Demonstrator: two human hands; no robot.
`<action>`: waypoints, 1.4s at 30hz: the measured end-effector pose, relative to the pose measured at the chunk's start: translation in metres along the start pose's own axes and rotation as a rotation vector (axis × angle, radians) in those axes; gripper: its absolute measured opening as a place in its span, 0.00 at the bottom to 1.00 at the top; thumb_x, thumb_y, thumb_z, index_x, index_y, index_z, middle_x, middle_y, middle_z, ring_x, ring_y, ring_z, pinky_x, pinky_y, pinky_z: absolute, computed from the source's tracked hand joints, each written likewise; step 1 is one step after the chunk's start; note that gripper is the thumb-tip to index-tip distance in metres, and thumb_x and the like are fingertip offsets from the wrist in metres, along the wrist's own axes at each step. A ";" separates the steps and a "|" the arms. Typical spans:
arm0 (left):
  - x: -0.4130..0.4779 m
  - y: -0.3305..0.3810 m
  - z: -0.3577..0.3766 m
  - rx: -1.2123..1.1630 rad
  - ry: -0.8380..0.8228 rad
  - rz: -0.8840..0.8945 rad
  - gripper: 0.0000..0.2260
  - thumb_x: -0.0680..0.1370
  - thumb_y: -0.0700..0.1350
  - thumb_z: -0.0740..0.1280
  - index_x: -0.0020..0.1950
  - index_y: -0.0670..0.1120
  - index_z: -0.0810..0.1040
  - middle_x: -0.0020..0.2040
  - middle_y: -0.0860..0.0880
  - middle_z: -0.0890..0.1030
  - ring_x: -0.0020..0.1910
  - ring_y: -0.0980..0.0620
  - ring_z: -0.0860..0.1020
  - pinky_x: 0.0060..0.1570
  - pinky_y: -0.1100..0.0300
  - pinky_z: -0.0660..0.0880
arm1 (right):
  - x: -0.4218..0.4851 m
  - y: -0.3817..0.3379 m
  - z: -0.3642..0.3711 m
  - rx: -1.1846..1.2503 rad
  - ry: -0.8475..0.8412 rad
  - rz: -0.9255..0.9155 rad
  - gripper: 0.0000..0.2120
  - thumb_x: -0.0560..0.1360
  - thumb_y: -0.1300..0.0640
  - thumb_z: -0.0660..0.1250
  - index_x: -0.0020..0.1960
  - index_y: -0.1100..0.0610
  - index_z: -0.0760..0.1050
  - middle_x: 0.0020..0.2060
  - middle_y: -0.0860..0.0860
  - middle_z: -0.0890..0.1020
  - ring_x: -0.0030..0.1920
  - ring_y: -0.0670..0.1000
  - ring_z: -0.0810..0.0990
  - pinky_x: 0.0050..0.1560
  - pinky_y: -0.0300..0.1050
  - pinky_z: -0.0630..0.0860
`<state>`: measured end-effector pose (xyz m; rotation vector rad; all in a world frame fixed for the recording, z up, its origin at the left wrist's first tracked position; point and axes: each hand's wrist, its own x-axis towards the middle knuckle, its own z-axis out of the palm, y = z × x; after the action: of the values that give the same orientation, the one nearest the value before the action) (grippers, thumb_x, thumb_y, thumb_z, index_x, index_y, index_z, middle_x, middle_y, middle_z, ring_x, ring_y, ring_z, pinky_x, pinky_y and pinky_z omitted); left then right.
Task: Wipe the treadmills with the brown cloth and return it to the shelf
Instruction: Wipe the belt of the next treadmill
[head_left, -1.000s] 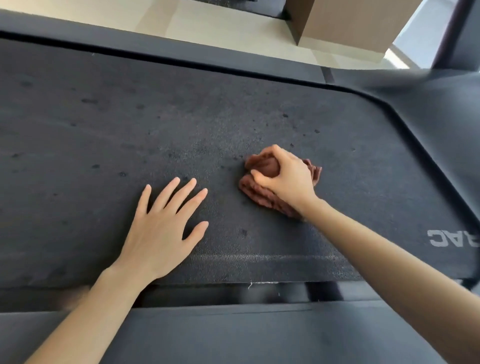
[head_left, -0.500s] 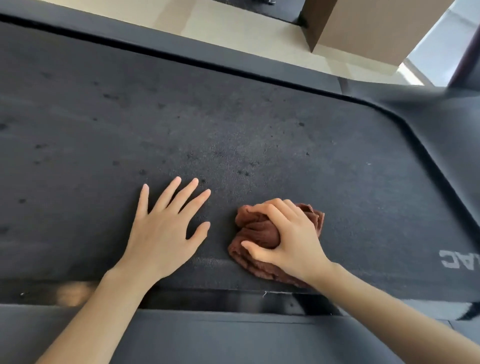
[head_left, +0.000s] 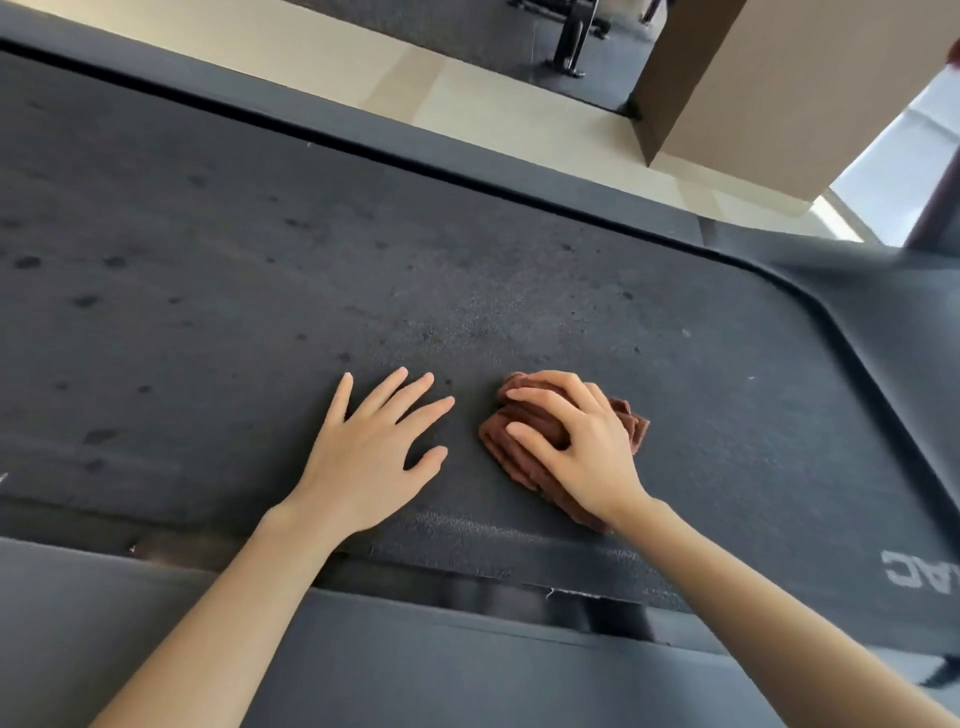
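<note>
A dark grey treadmill belt (head_left: 260, 291) with scattered dark spots fills most of the view. The brown cloth (head_left: 519, 447) lies bunched on the belt, right of centre, a little back from its near edge. My right hand (head_left: 582, 452) lies on top of the cloth, its fingers curled over the folds and gripping them. My left hand (head_left: 374, 457) rests flat on the belt just left of the cloth, fingers spread and straight, holding nothing. A narrow strip of belt separates the two hands.
A dark side rail (head_left: 415, 670) runs along the near edge and another rail (head_left: 415, 140) along the far edge. White letters (head_left: 919, 574) are printed at the belt's right end. Beyond lie a pale floor (head_left: 363, 67), a brown box-like column (head_left: 779, 88) and black equipment legs (head_left: 571, 47).
My right hand drew the cloth across the belt towards the near edge and closer to my left hand, which stayed flat in place. The camera view has tilted.
</note>
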<state>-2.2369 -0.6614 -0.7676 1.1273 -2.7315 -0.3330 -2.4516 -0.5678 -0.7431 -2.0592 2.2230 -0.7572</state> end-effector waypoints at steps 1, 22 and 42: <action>-0.003 -0.004 -0.001 0.014 0.003 -0.003 0.25 0.78 0.61 0.50 0.75 0.62 0.53 0.77 0.59 0.49 0.76 0.57 0.43 0.73 0.43 0.40 | -0.012 -0.005 -0.002 0.011 -0.018 -0.022 0.19 0.74 0.37 0.63 0.60 0.43 0.76 0.62 0.40 0.73 0.58 0.48 0.72 0.60 0.44 0.70; -0.004 -0.014 -0.005 -0.096 0.079 0.017 0.24 0.75 0.56 0.54 0.70 0.55 0.69 0.73 0.55 0.65 0.75 0.55 0.56 0.72 0.41 0.46 | 0.013 -0.007 0.013 -0.048 0.063 0.015 0.16 0.70 0.42 0.69 0.55 0.48 0.79 0.56 0.46 0.76 0.51 0.53 0.75 0.54 0.44 0.70; -0.007 -0.010 0.005 0.054 0.042 0.062 0.26 0.79 0.57 0.54 0.76 0.51 0.59 0.77 0.51 0.56 0.76 0.50 0.49 0.72 0.39 0.44 | 0.007 -0.018 -0.004 -0.092 -0.004 0.241 0.14 0.70 0.41 0.68 0.53 0.44 0.77 0.50 0.46 0.77 0.50 0.51 0.78 0.51 0.47 0.75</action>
<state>-2.2266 -0.6629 -0.7757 1.0476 -2.7476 -0.2262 -2.4373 -0.5737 -0.7312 -1.7780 2.4863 -0.6409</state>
